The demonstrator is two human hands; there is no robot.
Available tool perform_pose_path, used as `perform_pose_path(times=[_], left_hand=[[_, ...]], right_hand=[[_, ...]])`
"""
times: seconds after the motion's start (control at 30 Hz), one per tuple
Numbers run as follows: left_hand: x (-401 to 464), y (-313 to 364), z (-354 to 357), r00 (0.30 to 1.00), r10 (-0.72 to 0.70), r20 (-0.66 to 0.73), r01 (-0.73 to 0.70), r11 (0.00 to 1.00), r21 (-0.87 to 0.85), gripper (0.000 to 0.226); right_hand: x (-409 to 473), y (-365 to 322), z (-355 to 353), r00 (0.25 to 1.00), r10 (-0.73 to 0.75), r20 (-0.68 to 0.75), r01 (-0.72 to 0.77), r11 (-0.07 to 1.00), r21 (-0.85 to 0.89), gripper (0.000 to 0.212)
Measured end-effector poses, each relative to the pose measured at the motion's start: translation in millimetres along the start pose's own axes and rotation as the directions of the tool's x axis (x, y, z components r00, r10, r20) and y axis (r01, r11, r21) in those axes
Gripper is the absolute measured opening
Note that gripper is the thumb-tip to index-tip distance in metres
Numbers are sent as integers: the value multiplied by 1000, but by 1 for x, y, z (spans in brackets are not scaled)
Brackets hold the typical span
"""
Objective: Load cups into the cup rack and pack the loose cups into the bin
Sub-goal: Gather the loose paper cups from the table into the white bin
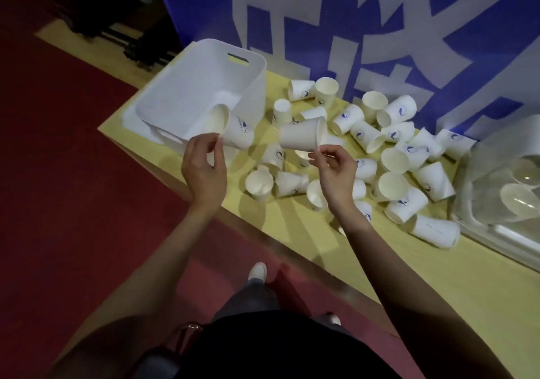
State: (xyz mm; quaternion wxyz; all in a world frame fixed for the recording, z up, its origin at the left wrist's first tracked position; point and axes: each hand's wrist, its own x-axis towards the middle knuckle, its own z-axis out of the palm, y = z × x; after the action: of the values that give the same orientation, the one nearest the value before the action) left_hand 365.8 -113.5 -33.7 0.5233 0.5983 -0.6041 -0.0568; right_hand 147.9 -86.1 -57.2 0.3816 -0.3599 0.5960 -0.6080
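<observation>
White paper cups with small blue logos lie scattered across the middle of a pale yellow worktop, most tipped on their sides, a few upright with their mouths open. At the far left end of the worktop stands a white translucent plastic bin with a slot handle in its far wall; it sits tilted in the view, its open mouth toward the near left. The left hand holds a white paper cup by its rim, thumb and fingertips pinched closed on the edge, the cup lying sideways at the bin's near right corner with its mouth facing left; whether it is inside the bin or just against its wall cannot be told. The right hand pinches the rim of a second white paper cup, raised above the pile and turned on its side with its mouth to the right. At the right edge sits a clear plastic cup rack, blurred, with pale round shapes inside it. A blue banner with large white characters stands behind the worktop, and dark red floor lies on the near left.
</observation>
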Motion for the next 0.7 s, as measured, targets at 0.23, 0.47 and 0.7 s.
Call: perform_pose_path(times=[0.23, 0.47, 0.7], left_hand=[[115, -84, -29, 997, -51, 64, 47, 997, 61, 17], [142, -138, -26, 914, -2, 406, -63, 987, 145, 9], [130, -143, -10, 846, -81, 527, -50, 972, 230, 13]], right_hand=[[49, -21, 128, 994, -99, 46, 100, 995, -24, 4], [57, -14, 199, 971, 52, 235, -2, 978, -209, 17], [56, -9, 184, 945, 72, 319, 30, 953, -303, 19]])
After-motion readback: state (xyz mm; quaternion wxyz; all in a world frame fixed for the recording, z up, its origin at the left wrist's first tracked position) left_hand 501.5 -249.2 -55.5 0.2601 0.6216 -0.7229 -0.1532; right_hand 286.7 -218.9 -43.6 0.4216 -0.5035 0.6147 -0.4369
